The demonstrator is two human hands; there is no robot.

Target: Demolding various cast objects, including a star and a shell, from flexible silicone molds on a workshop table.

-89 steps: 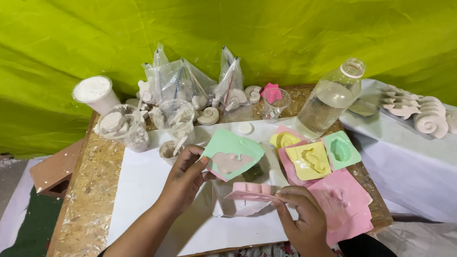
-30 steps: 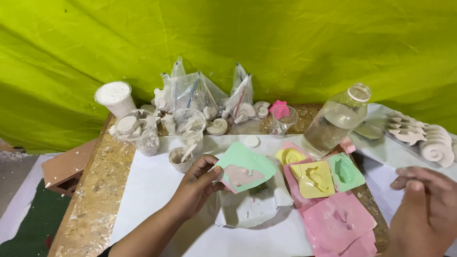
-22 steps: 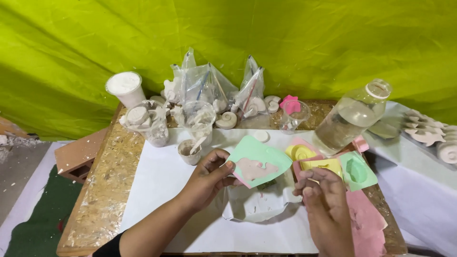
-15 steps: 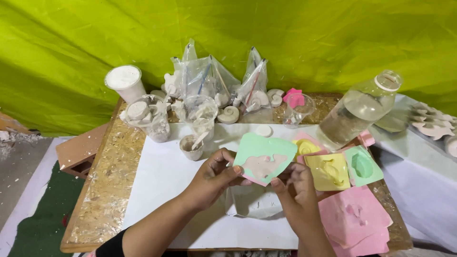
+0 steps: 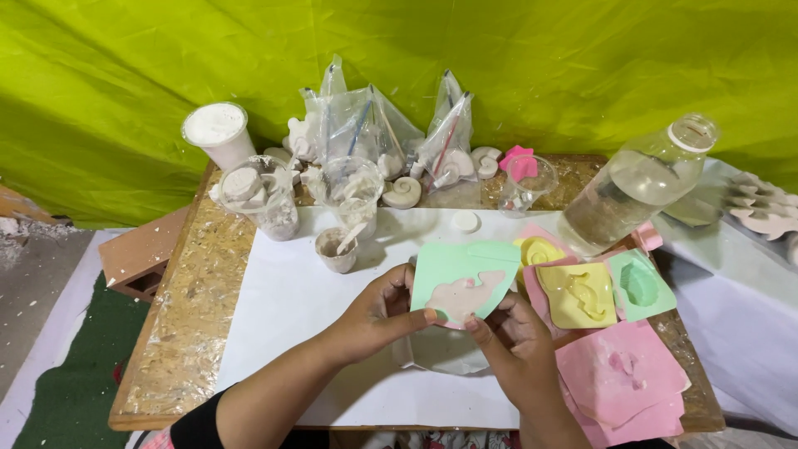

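- While both hands work above the white sheet, the green mould is held between them, raised over the middle of the table.
- The left hand grasps the mould at its left edge, thumb on the lower face and fingers curled behind.
- The right hand grips the lower right edge, thumb tip pressed on the rim beside the pale cast shape in the cavity.
- The mould is tilted, with its open face toward the camera; the cavity is filled with whitish-pink material.
- A clear plastic piece lies on the sheet directly under the mould.
- A yellow mould, a smaller green mould and pink moulds lie just right of the right hand.
- A large clear bottle stands tilted at the right rear.
- A small cup with a stirrer stands just beyond the left hand.
- Clear cups, a white-filled cup and plastic bags with white casts stand along the rear edge.
- A green backdrop hangs behind the table.
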